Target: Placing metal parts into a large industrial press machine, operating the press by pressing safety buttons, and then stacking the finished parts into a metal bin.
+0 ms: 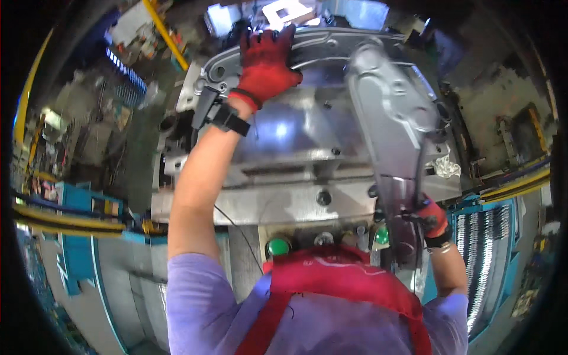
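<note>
The left hand lies wide-fingered over the far metal part while the right hand grips a long panel nearby.

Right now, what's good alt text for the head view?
A red-gloved right hand holds a long gray stamped metal part over a metal die, while the gloved left hand rests on a curved metal part at the die's far edge.

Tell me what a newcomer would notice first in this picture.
Probably the long grey part, right of centre, its lower end in the red-gloved right hand. Next, the red-gloved left hand, spread over another grey part at the top. Then two green buttons, low in the middle.
</note>
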Demonstrator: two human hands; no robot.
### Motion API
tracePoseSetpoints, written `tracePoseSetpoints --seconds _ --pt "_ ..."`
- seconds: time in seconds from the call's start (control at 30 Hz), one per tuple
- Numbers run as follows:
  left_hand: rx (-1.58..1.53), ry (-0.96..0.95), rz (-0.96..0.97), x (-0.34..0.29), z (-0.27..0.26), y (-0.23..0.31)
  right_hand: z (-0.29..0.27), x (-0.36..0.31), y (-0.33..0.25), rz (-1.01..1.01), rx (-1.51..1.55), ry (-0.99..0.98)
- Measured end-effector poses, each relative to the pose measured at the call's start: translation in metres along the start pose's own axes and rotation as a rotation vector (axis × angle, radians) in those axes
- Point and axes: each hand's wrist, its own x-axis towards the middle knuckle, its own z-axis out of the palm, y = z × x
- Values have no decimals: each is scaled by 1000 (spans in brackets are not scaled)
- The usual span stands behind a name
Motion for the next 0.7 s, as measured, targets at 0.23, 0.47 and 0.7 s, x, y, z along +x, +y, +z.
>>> tracePoseSetpoints --seconds 0.23,0.47,0.7 --pt "-170 -244 -14 -149 -109 22 -20 -55 24 -284 -347 -54" --pt "-111 -679 -276 -296 -102 35 -98 -91 29 -226 -327 -31" --pt "-97 -743 -264 -347 -41 0 -55 -78 -4 -87 -479 310"
